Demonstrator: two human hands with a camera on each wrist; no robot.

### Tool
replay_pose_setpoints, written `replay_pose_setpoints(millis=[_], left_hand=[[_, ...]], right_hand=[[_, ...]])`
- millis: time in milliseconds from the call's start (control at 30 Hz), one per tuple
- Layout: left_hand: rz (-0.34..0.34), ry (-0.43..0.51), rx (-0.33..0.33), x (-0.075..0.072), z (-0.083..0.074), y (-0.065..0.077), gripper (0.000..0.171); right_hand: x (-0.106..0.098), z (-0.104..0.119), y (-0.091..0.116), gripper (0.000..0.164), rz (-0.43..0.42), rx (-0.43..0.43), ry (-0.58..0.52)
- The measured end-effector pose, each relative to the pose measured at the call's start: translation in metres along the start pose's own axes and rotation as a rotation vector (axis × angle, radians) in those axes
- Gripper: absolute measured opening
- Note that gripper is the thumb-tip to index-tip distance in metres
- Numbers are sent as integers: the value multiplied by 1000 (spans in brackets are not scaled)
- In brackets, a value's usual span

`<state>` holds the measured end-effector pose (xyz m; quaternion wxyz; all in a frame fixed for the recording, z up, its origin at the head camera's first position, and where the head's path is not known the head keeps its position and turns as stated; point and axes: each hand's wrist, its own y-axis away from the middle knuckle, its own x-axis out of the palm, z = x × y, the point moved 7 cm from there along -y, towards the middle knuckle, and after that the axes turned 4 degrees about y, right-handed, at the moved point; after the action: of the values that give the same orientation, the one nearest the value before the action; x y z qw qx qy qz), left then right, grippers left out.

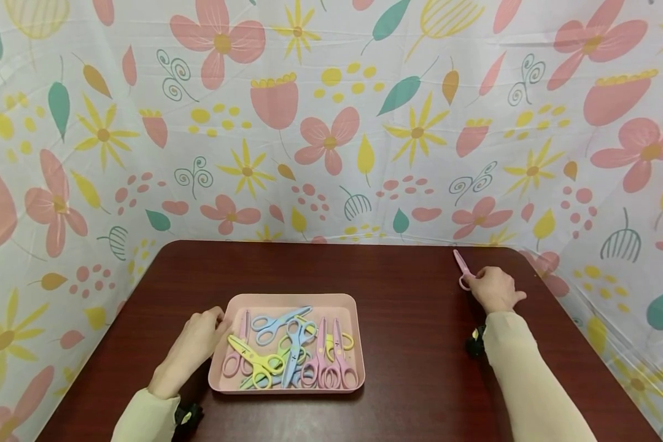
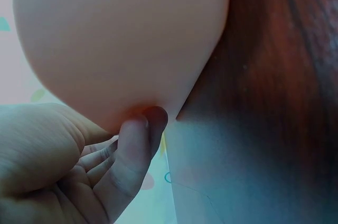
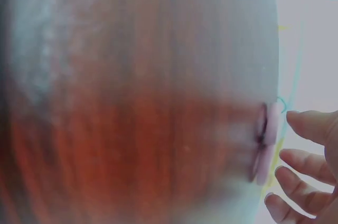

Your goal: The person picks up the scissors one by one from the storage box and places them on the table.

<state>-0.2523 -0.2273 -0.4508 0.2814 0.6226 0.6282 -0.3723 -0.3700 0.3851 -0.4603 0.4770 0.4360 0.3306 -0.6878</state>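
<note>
My left hand (image 1: pixel 193 341) is at the left side of a pink tray (image 1: pixel 287 300), its thumb and fingers pinching the tray's wall; the left wrist view shows the fingertips against the wall of the tray (image 2: pixel 127 39). Far to the right, my right hand (image 1: pixel 496 288) is by the handles of pink scissors (image 1: pixel 462 265) lying on the table. From the right wrist, the fingers of that hand (image 3: pixel 311 166) look spread, with a gap between them and the scissors (image 3: pixel 272 123).
Inside the tray lie several scissors: yellow scissors (image 1: pixel 248 354), blue scissors (image 1: pixel 294 353) and pink scissors (image 1: pixel 321 350), some overlapping. The dark brown table (image 1: pixel 403 344) ends at a flower-patterned cloth (image 1: pixel 331 202) along the back and sides.
</note>
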Motion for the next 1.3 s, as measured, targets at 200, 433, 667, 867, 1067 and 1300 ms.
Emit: replay_pose_setpoints(millis=[200,433,667,867,1067,1300], left_hand=[[0,-5,-3,-1,0,0,13],[15,5,-8,0,-2,0,13],[8,9,-15,1,-1,0,13],[8,10,-15,1,0,0,13],[5,-1,-8,0,0,1,15],[18,4,-19,1,1,0,15]], right_hand=[[-11,19,-1,39,-74,-104,43],[-24,54,4,48,-156,-254,95],[-27,96,20,29,-222,-427,123],[-19,125,35,25,-259,-543,150],[-8,154,58,26,-248,-650,196],[0,191,88,22,-291,-808,195]])
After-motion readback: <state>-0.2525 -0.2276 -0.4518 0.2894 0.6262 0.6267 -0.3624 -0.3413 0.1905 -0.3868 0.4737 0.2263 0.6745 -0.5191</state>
